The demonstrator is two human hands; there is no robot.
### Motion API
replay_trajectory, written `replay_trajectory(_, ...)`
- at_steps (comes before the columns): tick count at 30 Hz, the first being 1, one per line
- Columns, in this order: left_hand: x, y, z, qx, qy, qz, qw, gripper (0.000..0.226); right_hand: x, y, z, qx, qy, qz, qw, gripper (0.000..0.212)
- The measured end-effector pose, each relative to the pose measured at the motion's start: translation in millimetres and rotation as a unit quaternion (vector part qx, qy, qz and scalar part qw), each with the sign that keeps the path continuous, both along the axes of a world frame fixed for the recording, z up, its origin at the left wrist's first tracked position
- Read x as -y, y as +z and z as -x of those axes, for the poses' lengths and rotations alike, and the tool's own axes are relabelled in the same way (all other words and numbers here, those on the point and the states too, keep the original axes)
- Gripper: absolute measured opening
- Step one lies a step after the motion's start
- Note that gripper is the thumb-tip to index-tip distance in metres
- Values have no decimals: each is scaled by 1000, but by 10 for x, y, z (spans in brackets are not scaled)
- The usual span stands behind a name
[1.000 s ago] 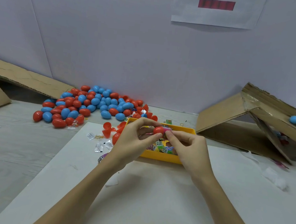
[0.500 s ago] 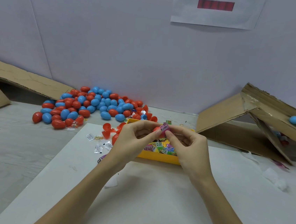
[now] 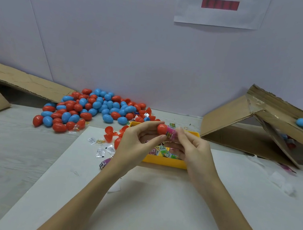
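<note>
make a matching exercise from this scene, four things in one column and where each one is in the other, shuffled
Things
1. red egg half
2. pink packet
3. yellow tray
4. pile of red and blue eggs

Places
a. on the table, far left of the hands
b. pinched by the right hand
c. just beyond the hands, colourful packets inside
d. held in the left hand

Pairs: 1-d, 2-b, 3-c, 4-a
</note>
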State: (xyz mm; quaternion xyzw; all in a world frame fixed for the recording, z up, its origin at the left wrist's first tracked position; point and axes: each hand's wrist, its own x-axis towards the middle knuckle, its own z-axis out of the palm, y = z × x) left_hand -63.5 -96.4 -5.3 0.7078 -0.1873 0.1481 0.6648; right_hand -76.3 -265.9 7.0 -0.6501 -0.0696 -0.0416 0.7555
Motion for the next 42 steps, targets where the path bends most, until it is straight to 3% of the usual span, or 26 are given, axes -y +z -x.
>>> replay_trajectory(3,-6,8,-5,3,14,-19,1000,43,-22,44,16,-48,7,-38,998,34)
replay_trajectory(12,58,-23,31,92,62,-110,988,41,-68,77,76,-108,48,-118,986,25)
replay_trajectory(20,60,-71,16,201,125,-191,953,32,-146,86,114,-194,108,-243,944,30)
replay_trajectory(29,54,-91,-6,228,153,-198,941,29,-195,85,116,-316,145,-335,876,30)
replay_trajectory(34,63,-68,0,240,165,-188,938,24,-217,69,129,-323,161,-362,860,29)
replay_trajectory(36,71,-56,13,226,158,-178,945,24,-215,74,124,-306,154,-361,867,30)
replay_trajectory(38,81,-30,32,191,132,-159,959,25,-191,53,103,-251,133,-329,901,30)
replay_trajectory(42,77,14,40,128,104,-125,978,28,-126,3,73,-65,33,-151,986,29)
